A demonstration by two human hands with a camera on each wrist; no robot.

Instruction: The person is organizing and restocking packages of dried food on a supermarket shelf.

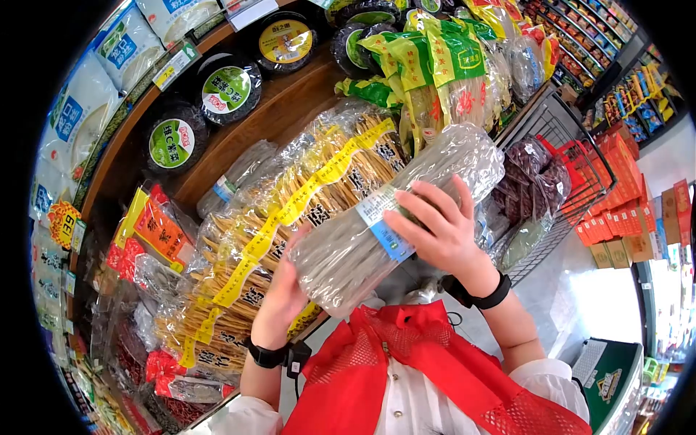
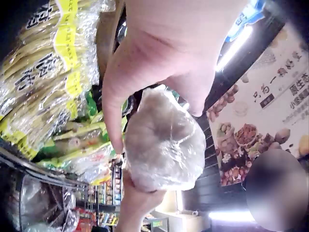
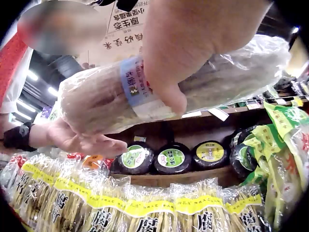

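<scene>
A long clear-wrapped bundle of greyish dried noodles (image 1: 348,254) with a blue and white label lies slantwise in front of the person's chest. Round its middle the right hand (image 1: 442,225) grips it, fingers over the label side; the thumb (image 3: 171,99) shows on the other side in the right wrist view. At the lower end is the left hand (image 1: 281,301), its fairly straight fingers (image 3: 99,145) against the wrapper. The left wrist view looks onto the bundle's rounded end (image 2: 164,145), between the left hand's thumb and fingers.
Bags of dried tofu sticks (image 1: 290,210) with yellow bands fill the shelf below. Round black packs (image 1: 228,88) stand behind them, and green-and-yellow noodle bags (image 1: 449,72) to the right. A wire shopping cart (image 1: 573,181) holding dark bagged goods stands at the right.
</scene>
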